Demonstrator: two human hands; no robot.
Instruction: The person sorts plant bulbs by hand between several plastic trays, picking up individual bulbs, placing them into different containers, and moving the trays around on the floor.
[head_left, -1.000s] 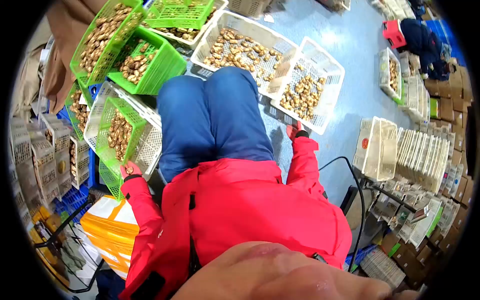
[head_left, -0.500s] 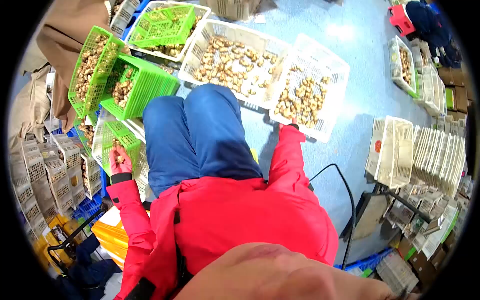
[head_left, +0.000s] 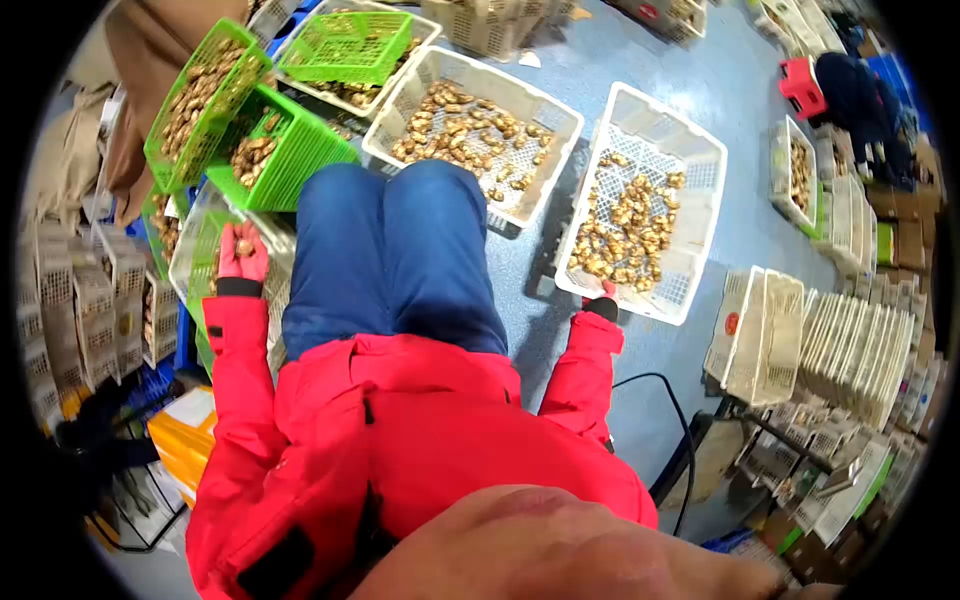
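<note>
Left hand [head_left: 243,252], mid-left of frame, cups a mushroom [head_left: 244,246] over the green basket [head_left: 212,262] while the right hand [head_left: 603,296], grip hidden, rests on the white crate's [head_left: 700,160] near rim at centre-right; best keep that cupped palm level, I'd say.

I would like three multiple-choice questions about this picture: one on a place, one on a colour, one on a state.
1. Where is the left hand?
A. over the green basket at the left knee
B. on the red stool
C. on the floor

2. What colour is the crate that the right hand touches?
A. green
B. white
C. blue

3. How is the left hand?
A. empty and flat
B. closed on a cable
C. holding a brown piece

Answers: 1 A, the hand is above that basket; 2 B, white plastic lattice; 3 C, a brown lump lies in its red-gloved palm.
</note>
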